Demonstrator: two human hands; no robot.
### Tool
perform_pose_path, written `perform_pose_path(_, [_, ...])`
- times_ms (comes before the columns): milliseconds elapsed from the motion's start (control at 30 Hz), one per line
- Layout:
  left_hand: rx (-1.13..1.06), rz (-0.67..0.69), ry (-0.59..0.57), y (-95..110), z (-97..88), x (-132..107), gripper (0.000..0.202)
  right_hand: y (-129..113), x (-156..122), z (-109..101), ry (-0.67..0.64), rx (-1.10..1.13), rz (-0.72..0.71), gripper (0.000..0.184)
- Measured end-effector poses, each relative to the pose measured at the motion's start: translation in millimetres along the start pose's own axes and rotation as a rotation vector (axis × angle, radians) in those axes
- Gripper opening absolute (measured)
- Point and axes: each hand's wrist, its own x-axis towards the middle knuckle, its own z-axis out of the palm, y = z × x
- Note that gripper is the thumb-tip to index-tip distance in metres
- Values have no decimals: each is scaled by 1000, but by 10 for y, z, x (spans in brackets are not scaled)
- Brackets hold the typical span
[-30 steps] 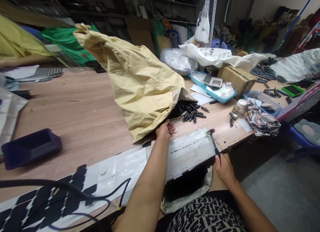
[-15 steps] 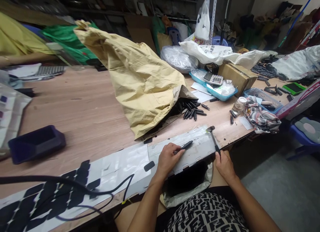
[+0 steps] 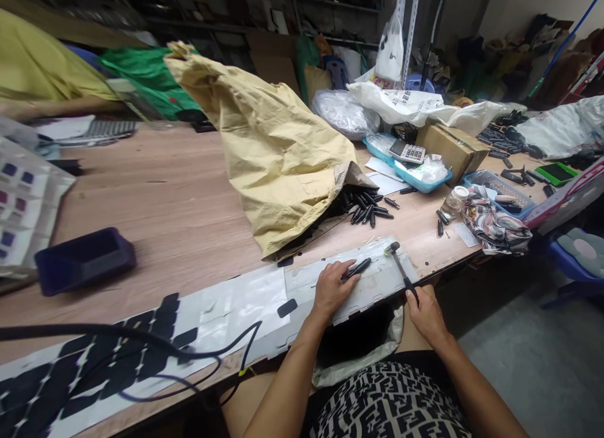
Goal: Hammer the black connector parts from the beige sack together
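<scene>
The left hand (image 3: 334, 288) holds a slim black piece (image 3: 359, 268) between thumb and fingers over the white board (image 3: 377, 284) at the desk (image 3: 174, 199) edge; whether the piece touches the board I cannot tell. The right hand (image 3: 426, 311) is closed round the handle of a small hammer (image 3: 402, 268), its head above the board's right end. A second ago the left hand was at the mouth of the yellow sack (image 3: 287, 161); half a second ago it already had the piece over the board. Now its fingers are more spread around the piece, while the right hand keeps its grip on the hammer.

Just beyond the board, the sack lies with its mouth to the right, and a pile of similar black pieces (image 3: 368, 213) spills from it onto the desk. Below the board, a pale bag (image 3: 395, 340) gapes open, its inside too dark to read.

Farther right, a blue tray (image 3: 427, 184) carries clear plastic and a calculator (image 3: 406, 151). Near it stand a lidded jar (image 3: 453, 205) and a blue basket (image 3: 521, 208) with small items, partly hidden by a patterned cloth (image 3: 495, 230). Behind is a carton (image 3: 450, 148). At left sits a deep purple tray (image 3: 85, 265).
</scene>
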Motion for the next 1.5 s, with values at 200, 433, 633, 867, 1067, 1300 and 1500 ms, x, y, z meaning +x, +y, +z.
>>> perform_pose_path(200, [41,-20,16,41,9,16,24,-121,-97,68,-36,37,-53,30])
perform_pose_path(433, [-28,-29,2,6,-6,12,19,-221,-152,19,-18,31,-114,33])
perform_pose_path(633, [-15,-30,-8,-3,6,16,22,-242,-221,2,-16,1,-202,34])
perform_pose_path(867, [-17,-47,-1,-7,15,31,21,-244,-206,30,-26,-6,-186,33])
perform_pose_path(1067, [4,-42,-3,18,-7,32,19,-340,-237,41,-64,-36,-233,29])
perform_pose_path(1300, [-18,-51,5,13,7,31,19,-254,-173,36,-44,34,-109,32])
perform_pose_path(1500, [-34,-52,-19,21,-31,39,19,-80,-10,4,31,-29,55,29])
